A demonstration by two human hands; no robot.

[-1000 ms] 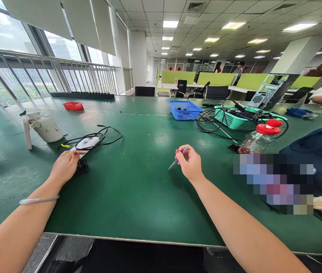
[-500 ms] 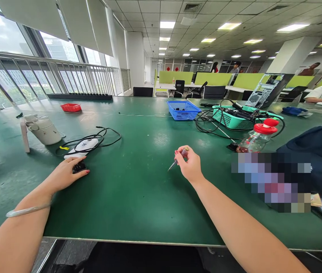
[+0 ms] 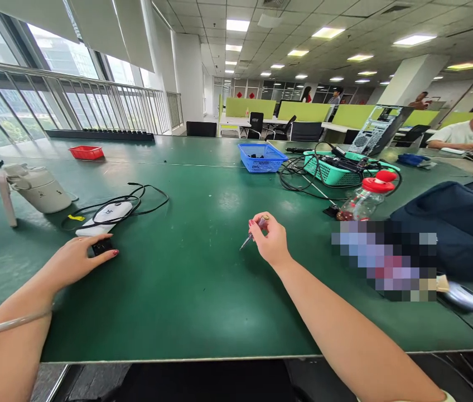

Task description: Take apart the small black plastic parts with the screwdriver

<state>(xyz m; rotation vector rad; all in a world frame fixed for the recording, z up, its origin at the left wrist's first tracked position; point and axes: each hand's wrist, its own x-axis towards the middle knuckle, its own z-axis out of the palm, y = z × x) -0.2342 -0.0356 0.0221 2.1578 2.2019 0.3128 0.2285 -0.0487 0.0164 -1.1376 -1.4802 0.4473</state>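
Note:
My right hand [image 3: 270, 239] is closed around a small screwdriver [image 3: 246, 241] with a clear handle. Its thin metal tip points down and left, close to the green tabletop; I cannot tell whether it touches. On the left, my left hand [image 3: 75, 259] rests low on the table, thumb and fingers around a small black object [image 3: 101, 246], partly hidden under the fingers. Just beyond those fingers lies a white power bank [image 3: 113, 212] with a black cable [image 3: 153, 190] looped over it.
A pale bottle [image 3: 39, 188] lies on its side at left, near a red tray [image 3: 87, 152]. Farther back are a blue basket [image 3: 262, 162] and a green basket [image 3: 324, 170] with cables. A red-lidded jar [image 3: 362, 200] and dark bag [image 3: 449, 229] occupy the right. A person sits far right.
The view has turned slightly right, so everything sits farther left in the picture. Both hands keep their holds, with little visible movement over the table.

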